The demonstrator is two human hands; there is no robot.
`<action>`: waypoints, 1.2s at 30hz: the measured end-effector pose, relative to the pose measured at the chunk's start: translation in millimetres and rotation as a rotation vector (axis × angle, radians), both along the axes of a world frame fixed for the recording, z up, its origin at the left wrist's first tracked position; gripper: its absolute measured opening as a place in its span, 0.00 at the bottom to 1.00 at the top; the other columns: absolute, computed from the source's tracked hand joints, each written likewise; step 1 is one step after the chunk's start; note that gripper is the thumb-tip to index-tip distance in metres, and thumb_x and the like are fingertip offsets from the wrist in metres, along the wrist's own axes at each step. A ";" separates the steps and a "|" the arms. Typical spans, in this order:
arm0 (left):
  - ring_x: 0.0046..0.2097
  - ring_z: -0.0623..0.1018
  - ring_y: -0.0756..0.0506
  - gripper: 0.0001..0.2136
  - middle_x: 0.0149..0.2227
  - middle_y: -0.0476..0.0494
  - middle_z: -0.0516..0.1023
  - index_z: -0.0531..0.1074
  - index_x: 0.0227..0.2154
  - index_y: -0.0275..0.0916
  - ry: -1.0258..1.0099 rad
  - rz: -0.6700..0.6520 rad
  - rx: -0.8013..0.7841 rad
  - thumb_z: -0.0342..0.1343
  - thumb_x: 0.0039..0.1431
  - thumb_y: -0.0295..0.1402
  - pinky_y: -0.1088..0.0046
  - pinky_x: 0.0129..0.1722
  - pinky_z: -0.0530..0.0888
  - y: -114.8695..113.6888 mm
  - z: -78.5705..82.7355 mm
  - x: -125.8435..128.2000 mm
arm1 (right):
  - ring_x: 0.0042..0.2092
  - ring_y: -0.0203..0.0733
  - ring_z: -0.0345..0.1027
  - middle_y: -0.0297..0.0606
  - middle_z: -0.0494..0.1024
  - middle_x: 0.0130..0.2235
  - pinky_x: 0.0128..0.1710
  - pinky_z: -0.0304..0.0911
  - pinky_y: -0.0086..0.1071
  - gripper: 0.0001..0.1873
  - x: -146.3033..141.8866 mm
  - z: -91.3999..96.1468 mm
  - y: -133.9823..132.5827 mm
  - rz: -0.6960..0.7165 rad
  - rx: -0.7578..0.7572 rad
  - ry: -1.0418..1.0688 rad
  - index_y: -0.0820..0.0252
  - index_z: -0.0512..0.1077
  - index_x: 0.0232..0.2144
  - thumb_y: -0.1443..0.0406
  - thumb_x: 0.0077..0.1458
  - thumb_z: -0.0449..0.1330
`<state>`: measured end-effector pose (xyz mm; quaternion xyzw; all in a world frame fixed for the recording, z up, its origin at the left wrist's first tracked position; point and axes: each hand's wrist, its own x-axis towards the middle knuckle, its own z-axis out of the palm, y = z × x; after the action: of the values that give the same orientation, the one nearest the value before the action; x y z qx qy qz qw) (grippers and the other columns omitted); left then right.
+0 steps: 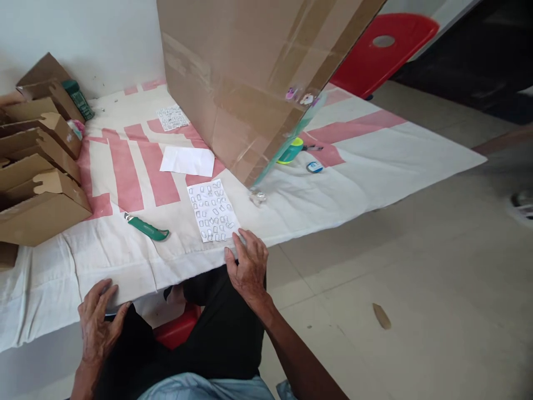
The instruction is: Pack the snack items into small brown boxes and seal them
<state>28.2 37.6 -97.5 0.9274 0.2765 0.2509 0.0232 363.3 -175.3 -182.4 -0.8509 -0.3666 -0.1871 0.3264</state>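
My left hand (99,322) rests at the table's front edge, fingers apart on the cloth and nothing in it. At the same edge, further right, my right hand (249,266) has its fingers spread, the tips touching or close to the lower corner of a paper sheet (212,211) covered in small drawn shapes. Between the hands, on the cloth, lies a green box cutter (147,228) with its metal tip pointing up and left. Behind the sheet are a blank white paper (187,161) and a smaller patterned sheet (172,118).
A large taped cardboard box (250,72) stands on the red-and-white tablecloth (366,166). Several open small cartons (45,205) line the left side. Near the big box sit a green-yellow tape roll (290,151) and a small blue-white round item (314,166). Behind is a red chair (385,61).
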 end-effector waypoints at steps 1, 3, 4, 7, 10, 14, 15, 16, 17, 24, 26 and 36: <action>0.56 0.81 0.31 0.13 0.56 0.33 0.80 0.73 0.54 0.43 -0.008 0.000 0.010 0.61 0.71 0.41 0.53 0.51 0.73 0.2 -1.2 0.1 | 0.67 0.63 0.64 0.57 0.74 0.64 0.66 0.60 0.61 0.24 -0.4 -0.6 0.8 -0.003 0.001 -0.002 0.60 0.70 0.66 0.60 0.72 0.54; 0.56 0.81 0.31 0.13 0.56 0.32 0.80 0.73 0.54 0.43 -0.021 -0.002 0.020 0.60 0.71 0.40 0.53 0.51 0.73 0.8 -3.8 0.1 | 0.66 0.62 0.65 0.58 0.74 0.63 0.66 0.61 0.60 0.25 -0.6 -0.9 1.9 -0.007 0.007 0.000 0.60 0.69 0.66 0.59 0.72 0.54; 0.56 0.81 0.31 0.13 0.56 0.32 0.80 0.73 0.54 0.43 -0.028 -0.005 0.020 0.60 0.71 0.40 0.53 0.51 0.73 1.1 -5.2 -0.2 | 0.66 0.62 0.65 0.58 0.75 0.63 0.65 0.61 0.59 0.25 0.1 -0.3 2.2 -0.007 0.011 0.003 0.60 0.69 0.66 0.58 0.72 0.53; 0.57 0.81 0.31 0.13 0.56 0.33 0.81 0.74 0.53 0.43 -0.044 -0.011 0.016 0.60 0.71 0.41 0.54 0.51 0.73 2.3 -9.1 -2.9 | 0.62 0.60 0.67 0.56 0.78 0.60 0.63 0.62 0.56 0.24 8.7 5.1 2.4 -0.008 0.008 0.019 0.61 0.72 0.64 0.59 0.73 0.51; 0.57 0.80 0.31 0.13 0.57 0.34 0.80 0.75 0.53 0.43 -0.051 -0.004 -0.002 0.59 0.72 0.42 0.54 0.51 0.74 2.4 -10.6 -6.4 | 0.54 0.56 0.71 0.52 0.82 0.52 0.57 0.66 0.50 0.20 29.4 15.9 3.6 0.020 -0.042 0.037 0.60 0.78 0.56 0.62 0.72 0.50; 0.55 0.81 0.33 0.13 0.55 0.36 0.81 0.77 0.53 0.44 -0.087 -0.014 -0.027 0.59 0.72 0.42 0.54 0.49 0.75 -5.2 -2.2 2.0 | 0.46 0.52 0.74 0.46 0.83 0.43 0.49 0.69 0.43 0.19 64.0 31.0 8.8 0.130 -0.101 0.081 0.57 0.81 0.50 0.65 0.70 0.51; 0.54 0.81 0.33 0.13 0.54 0.36 0.81 0.77 0.53 0.44 -0.100 -0.031 -0.033 0.60 0.71 0.41 0.55 0.49 0.76 -9.1 2.0 9.3 | 0.45 0.52 0.75 0.46 0.83 0.43 0.48 0.69 0.41 0.18 71.3 33.8 10.2 0.166 -0.101 0.096 0.57 0.81 0.49 0.65 0.70 0.51; 0.53 0.81 0.34 0.12 0.53 0.37 0.81 0.77 0.53 0.44 -0.109 -0.056 -0.046 0.60 0.72 0.40 0.55 0.49 0.77 -13.8 6.7 19.2 | 0.46 0.51 0.76 0.45 0.83 0.43 0.47 0.70 0.40 0.18 77.5 36.1 11.3 0.203 -0.101 0.113 0.57 0.81 0.49 0.65 0.70 0.52; 0.52 0.80 0.35 0.11 0.52 0.38 0.81 0.77 0.53 0.43 -0.115 -0.095 -0.066 0.60 0.72 0.39 0.55 0.49 0.77 -19.0 11.5 31.8 | 0.46 0.50 0.76 0.44 0.84 0.43 0.46 0.70 0.39 0.17 82.6 37.9 12.1 0.238 -0.105 0.131 0.57 0.81 0.48 0.65 0.69 0.53; 0.62 0.74 0.31 0.14 0.57 0.33 0.76 0.76 0.56 0.42 0.029 -0.486 -0.204 0.57 0.71 0.33 0.47 0.57 0.77 -47.7 27.5 163.9 | 0.45 0.47 0.78 0.40 0.84 0.42 0.43 0.68 0.35 0.13 97.7 46.3 10.1 0.301 -0.188 0.199 0.54 0.82 0.45 0.65 0.67 0.57; 0.66 0.70 0.28 0.15 0.60 0.31 0.74 0.75 0.57 0.42 0.102 -0.557 -0.199 0.57 0.70 0.31 0.44 0.58 0.76 -47.4 23.5 200.3 | 0.44 0.46 0.78 0.39 0.84 0.42 0.43 0.68 0.34 0.12 98.8 48.3 8.9 0.310 -0.198 0.210 0.54 0.81 0.45 0.65 0.67 0.58; 0.69 0.66 0.28 0.16 0.61 0.32 0.74 0.76 0.56 0.41 0.267 -0.583 -0.162 0.57 0.67 0.28 0.42 0.59 0.74 -32.7 12.6 276.2 | 0.36 0.44 0.74 0.39 0.83 0.37 0.38 0.64 0.34 0.09 100.0 59.7 7.3 0.306 -0.124 0.374 0.55 0.78 0.37 0.63 0.65 0.58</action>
<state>304.4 4.9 -84.9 0.9873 0.0190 0.0872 0.1311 463.4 -168.0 -122.7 -0.8236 -0.4354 0.0481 0.3603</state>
